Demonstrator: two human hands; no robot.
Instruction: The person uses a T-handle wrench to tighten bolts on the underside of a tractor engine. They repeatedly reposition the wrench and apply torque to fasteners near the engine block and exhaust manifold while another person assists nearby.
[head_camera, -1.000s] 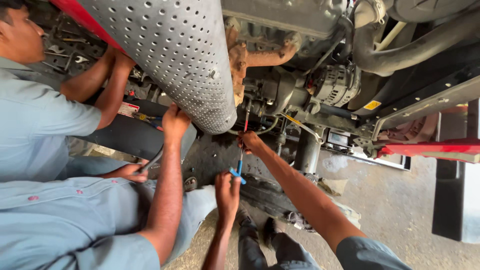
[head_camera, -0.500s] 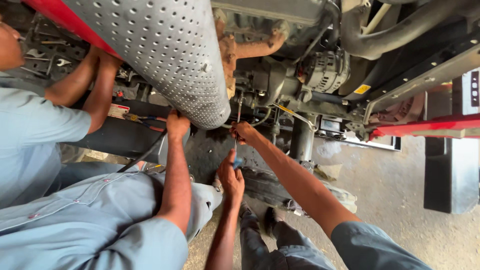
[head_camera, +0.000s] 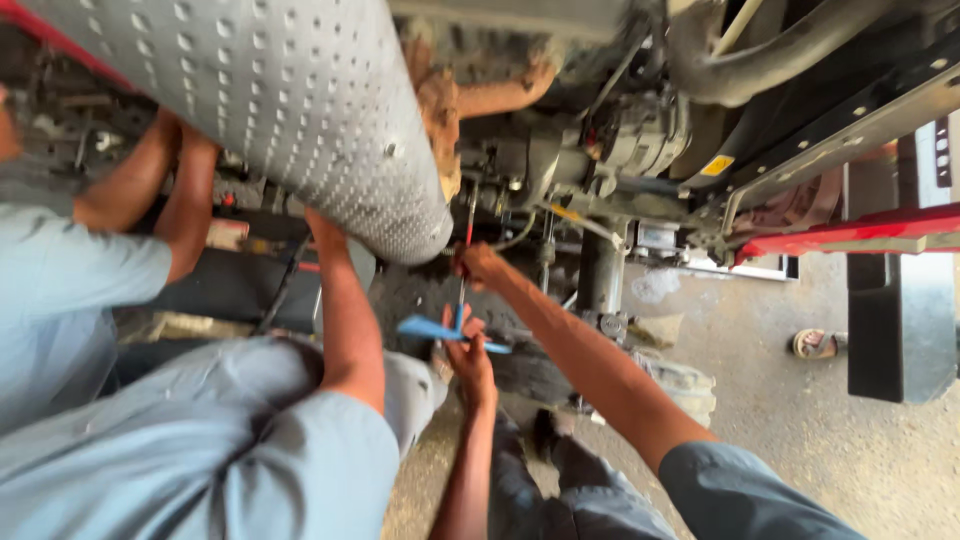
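My left hand (head_camera: 468, 348) is closed on the blue T-handle (head_camera: 428, 328) of a long thin tool. The tool's shaft (head_camera: 466, 232) runs up into the dirty machinery under a vehicle. My right hand (head_camera: 478, 266) grips that shaft higher up, just below the engine parts, with my grey-sleeved arm stretched out from the lower right. Both hands sit beside the lower end of a big perforated silver cylinder (head_camera: 300, 110).
A co-worker in a blue-grey shirt (head_camera: 230, 450) reaches one arm (head_camera: 345, 300) up to the cylinder. Another person's arms (head_camera: 160, 190) work at far left. A red beam (head_camera: 850, 235), a black hose (head_camera: 760, 60) and a sandalled foot (head_camera: 820, 343) lie to the right.
The view has drawn closer to the hands. The blue handle now shows broader and more level under my left hand. My right hand stays on the shaft.
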